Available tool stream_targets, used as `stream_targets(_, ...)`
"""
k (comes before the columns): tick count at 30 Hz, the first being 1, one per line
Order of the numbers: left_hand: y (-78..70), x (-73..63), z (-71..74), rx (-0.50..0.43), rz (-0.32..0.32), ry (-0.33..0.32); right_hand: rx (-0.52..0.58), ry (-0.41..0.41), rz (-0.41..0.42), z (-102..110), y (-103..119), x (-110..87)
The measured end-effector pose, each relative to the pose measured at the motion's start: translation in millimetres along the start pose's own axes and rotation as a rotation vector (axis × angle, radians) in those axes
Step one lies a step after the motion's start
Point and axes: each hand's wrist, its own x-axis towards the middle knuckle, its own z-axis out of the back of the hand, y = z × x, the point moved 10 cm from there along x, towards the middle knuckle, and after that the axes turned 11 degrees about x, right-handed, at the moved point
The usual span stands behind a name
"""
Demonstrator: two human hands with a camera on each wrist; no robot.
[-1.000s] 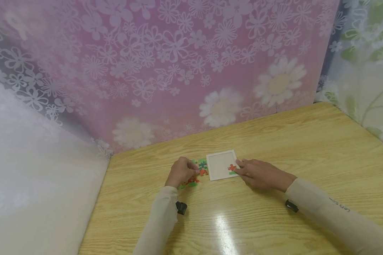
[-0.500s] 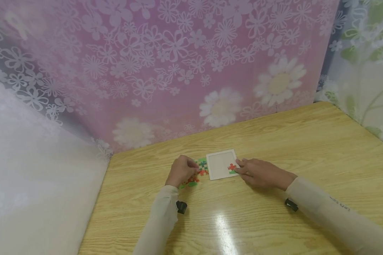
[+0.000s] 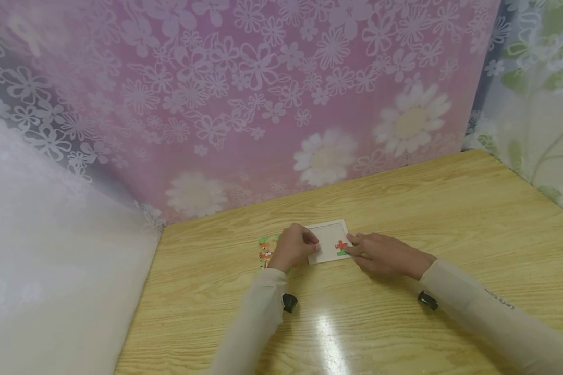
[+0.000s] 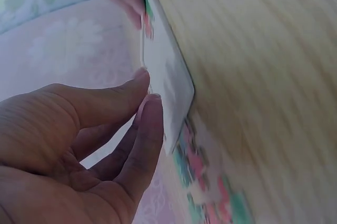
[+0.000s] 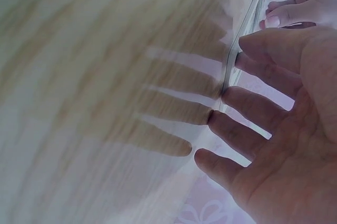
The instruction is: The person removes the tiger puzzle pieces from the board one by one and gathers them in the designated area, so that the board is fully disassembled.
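A white square puzzle tray [image 3: 326, 229] lies on the table. In its lower right corner sits a red and green puzzle piece [image 3: 341, 245]. My left hand [image 3: 294, 246] is over the tray's left side, thumb and fingertips pinching a puzzle piece that the fingers mostly hide. In the left wrist view the pinching fingers [image 4: 151, 110] are close to the tray's surface. My right hand [image 3: 384, 255] rests at the tray's right edge, its fingers [image 5: 255, 105] nearly straight and spread. Colourful loose puzzle pieces [image 3: 266, 250] lie left of the tray, partly covered by my left hand.
The wood-grain table [image 3: 380, 323] extends around the tray on all sides. Behind it hangs a pink flowered curtain [image 3: 262, 130], and a pale white surface [image 3: 51, 260] borders the left. Black wrist straps [image 3: 289, 302] are on both sleeves.
My left hand has moved right, from the loose pieces to above the tray's left side, uncovering more pieces with an orange animal picture. The right hand stays at the tray's edge.
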Motion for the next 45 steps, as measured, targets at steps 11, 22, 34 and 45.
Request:
stream_targets(11, -19.5, 8.3, -28.4, -0.029, -0.038, 0.054, 0.021, -0.017, 0.031, 2, 2, 0.1)
stream_targets(22, -22.2, 9.9, -35.3, -0.069, 0.02, 0.052, 0.02, -0.009, 0.032, 1, -1, 0.5)
stream_targets(34, -18.7, 10.6, -36.7, -0.122, 0.031, 0.038, -0.001, -0.017, 0.049, -2, -2, -1.3)
stream_targets(45, -14.2, 11.5, -34.1, -0.138, 0.066, 0.012, -0.023, -0.007, 0.054, -2, 2, -1.5)
